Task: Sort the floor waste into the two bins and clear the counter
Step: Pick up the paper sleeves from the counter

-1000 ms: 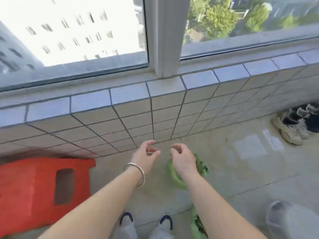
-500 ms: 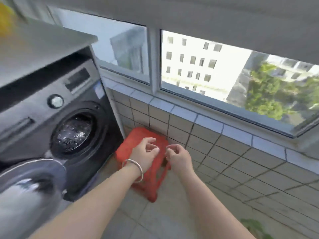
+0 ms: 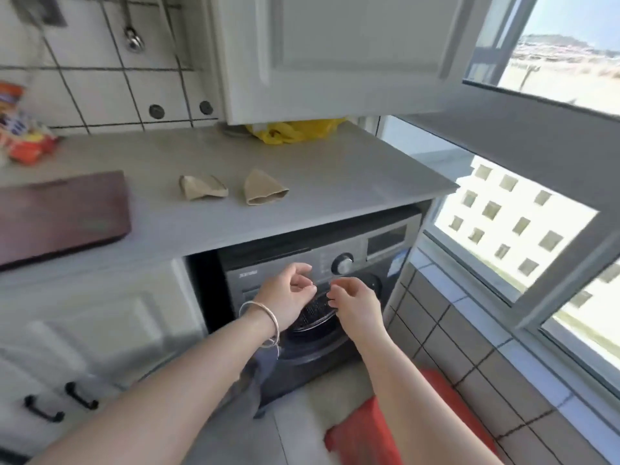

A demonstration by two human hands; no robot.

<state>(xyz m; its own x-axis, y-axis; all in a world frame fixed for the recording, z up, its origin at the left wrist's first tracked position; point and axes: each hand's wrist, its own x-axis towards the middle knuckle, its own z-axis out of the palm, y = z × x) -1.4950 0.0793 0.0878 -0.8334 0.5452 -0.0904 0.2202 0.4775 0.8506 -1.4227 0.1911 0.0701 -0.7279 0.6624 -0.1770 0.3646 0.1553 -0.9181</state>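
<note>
Two crumpled brown paper pieces (image 3: 203, 187) (image 3: 264, 188) lie side by side on the counter (image 3: 335, 182), in front of one yellow bag (image 3: 295, 129). Below the counter's edge, the left hand (image 3: 285, 297) and right hand (image 3: 357, 305) hover with loosely curled fingers, holding nothing (a bangle (image 3: 265, 317) on the left wrist). Half a second ago the view faced the window and red stool (image 3: 396, 427); now it faces the counter.

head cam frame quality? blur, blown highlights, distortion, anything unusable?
Head view: motion blur smears the left side, so the packets and cutting board are soft; the window is overexposed, its building washed out; wide-angle bend curves the counter edge and window frame; left hand, right hand and the two brown paper pieces stay readable.
</note>
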